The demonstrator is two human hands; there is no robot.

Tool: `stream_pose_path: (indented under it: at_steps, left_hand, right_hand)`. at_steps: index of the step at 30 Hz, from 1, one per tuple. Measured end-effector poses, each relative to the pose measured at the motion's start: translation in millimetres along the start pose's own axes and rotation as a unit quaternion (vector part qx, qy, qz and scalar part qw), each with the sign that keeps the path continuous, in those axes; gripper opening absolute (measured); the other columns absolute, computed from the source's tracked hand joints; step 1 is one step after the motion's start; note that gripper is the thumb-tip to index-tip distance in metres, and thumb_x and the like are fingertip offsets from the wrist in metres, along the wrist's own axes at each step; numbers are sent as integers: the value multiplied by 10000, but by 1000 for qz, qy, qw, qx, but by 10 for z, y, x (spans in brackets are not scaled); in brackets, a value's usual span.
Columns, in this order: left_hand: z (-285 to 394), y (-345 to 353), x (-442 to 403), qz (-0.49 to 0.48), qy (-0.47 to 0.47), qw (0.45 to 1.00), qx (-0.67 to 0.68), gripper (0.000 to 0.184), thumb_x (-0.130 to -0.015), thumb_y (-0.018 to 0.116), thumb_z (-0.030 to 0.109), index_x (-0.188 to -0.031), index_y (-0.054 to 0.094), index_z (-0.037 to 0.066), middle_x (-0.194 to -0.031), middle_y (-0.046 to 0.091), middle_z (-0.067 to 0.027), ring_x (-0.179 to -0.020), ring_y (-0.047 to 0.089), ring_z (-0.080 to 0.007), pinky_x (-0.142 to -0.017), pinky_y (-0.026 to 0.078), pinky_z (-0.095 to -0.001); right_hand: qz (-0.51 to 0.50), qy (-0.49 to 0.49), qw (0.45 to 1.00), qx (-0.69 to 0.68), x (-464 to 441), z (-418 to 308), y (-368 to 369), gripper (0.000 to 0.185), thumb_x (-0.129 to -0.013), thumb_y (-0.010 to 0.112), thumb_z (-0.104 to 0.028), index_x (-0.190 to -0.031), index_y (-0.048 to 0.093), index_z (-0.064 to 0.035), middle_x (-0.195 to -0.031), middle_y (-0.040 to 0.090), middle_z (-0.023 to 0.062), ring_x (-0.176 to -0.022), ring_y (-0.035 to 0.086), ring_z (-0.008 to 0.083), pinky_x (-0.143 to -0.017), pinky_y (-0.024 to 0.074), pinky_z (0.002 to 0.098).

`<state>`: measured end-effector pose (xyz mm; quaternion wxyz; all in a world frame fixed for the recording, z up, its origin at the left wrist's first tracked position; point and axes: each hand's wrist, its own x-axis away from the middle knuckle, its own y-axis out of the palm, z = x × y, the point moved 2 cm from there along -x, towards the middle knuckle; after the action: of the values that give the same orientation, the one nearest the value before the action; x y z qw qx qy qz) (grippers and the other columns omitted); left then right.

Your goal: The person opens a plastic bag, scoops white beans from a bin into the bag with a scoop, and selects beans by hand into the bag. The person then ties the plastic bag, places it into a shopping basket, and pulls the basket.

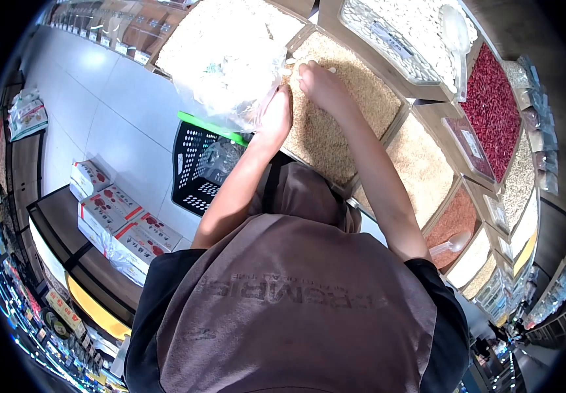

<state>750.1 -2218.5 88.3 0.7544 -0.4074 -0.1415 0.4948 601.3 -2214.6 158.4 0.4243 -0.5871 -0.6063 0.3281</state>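
Bag [227, 82] was seen up top, a bit left of centre: clear plastic, and so blown out by glare that what was inside couldn't really be made out. Its right edge was touched by the left hand [275, 114], which was partly curled; the fingertips were lost in the glare, so whether a proper grip was had couldn't be told. The right hand [324, 86] was held just beside it, over the brown grain [355, 108] at upper centre, fingers loosely curled in. Whether anything was pinched there couldn't be told either. Left of centre, a black basket [190, 154] with a green handle [211, 127] was partly covered by the bag, and some clear plastic was held inside. At upper right, white beans [401, 23] were topped with a scoop [454, 33], with red beans [490, 111] piled just beside. Boxes [129, 226] were lined up at lower left. Most of the bottom was filled by a brown apron [296, 262].
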Motion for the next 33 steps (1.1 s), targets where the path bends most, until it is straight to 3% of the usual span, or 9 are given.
stream_pose_path:
  at_steps: [3, 6, 8, 12, 14, 25, 27, 31, 33]
  left_hand:
    - [-65, 98, -39, 75, -183, 903, 382, 188, -971, 506, 87, -825, 585, 0, -705, 523, -62, -702, 534, -160, -602, 442, -304]
    - [7, -37, -44, 50, -114, 940, 319, 146, -959, 522, 88, -886, 600, -12, -749, 554, -90, -729, 540, -182, -626, 448, -328]
    - [94, -154, -61, 12, -85, 980, 178, 215, -951, 466, 133, -886, 609, -13, -871, 627, -195, -754, 560, -317, -728, 442, -471]
    - [249, -304, -62, 57, -71, 973, 211, 162, -939, 524, 128, -908, 612, -5, -861, 625, -198, -759, 586, -341, -697, 467, -462]
    - [221, -317, -58, 26, 13, 999, 16, 110, -918, 585, 110, -936, 619, 7, -846, 630, -202, -753, 613, -372, -671, 491, -458]
    - [345, -446, -167, -76, -151, 976, 140, 172, -972, 613, 207, -1004, 609, 38, -791, 640, -112, -723, 629, -229, -695, 511, -376]
    - [356, -490, -145, -86, -150, 974, 143, 178, -983, 601, 210, -998, 603, 33, -778, 630, -103, -708, 617, -207, -686, 507, -368]
    - [260, -379, -70, -54, -134, 980, 134, 219, -1006, 567, 233, -973, 593, 19, -761, 611, -103, -686, 597, -219, -685, 504, -376]
    - [261, -393, -56, -61, -123, 984, 116, 246, -1015, 551, 260, -1006, 597, 18, -759, 595, -112, -695, 594, -236, -705, 504, -388]
  right_hand:
    - [-1, -17, 1000, -7, 5, 1, 3, 132, -888, 570, -88, -972, 543, 10, -986, 608, 231, -929, 641, 414, -797, 519, 497]
    - [-31, -37, 999, -4, 18, -11, -41, 156, -874, 586, -91, -982, 526, 4, -978, 606, 224, -926, 641, 404, -790, 518, 493]
    - [-32, -38, 999, -18, -18, 57, 18, 163, -879, 589, -99, -994, 526, -2, -981, 605, 219, -933, 641, 397, -793, 519, 487]
    - [-12, -31, 998, -45, -21, 101, 39, 163, -896, 596, -115, -1014, 548, -13, -991, 602, 203, -960, 638, 382, -805, 519, 469]
    - [13, -29, 999, -35, 16, 67, 15, 141, -902, 589, -100, -993, 556, 3, -986, 612, 204, -932, 653, 359, -784, 540, 458]
    - [26, 31, 989, -140, 94, 225, 10, 209, -908, 611, -157, -1043, 626, 1, -1065, 659, 221, -1005, 652, 387, -878, 515, 474]
    - [81, 20, 984, -156, 120, 201, 10, 179, -884, 644, -110, -1009, 635, 19, -864, 680, 160, -786, 683, 297, -736, 538, 394]
    - [58, 67, 971, -223, 193, 94, -96, 173, -889, 663, -117, -1009, 651, 7, -801, 670, 124, -733, 671, 224, -696, 536, 355]
    - [143, 75, 944, -286, 269, -69, -224, 174, -889, 681, -127, -1024, 671, -17, -766, 663, 96, -720, 657, 188, -701, 539, 323]
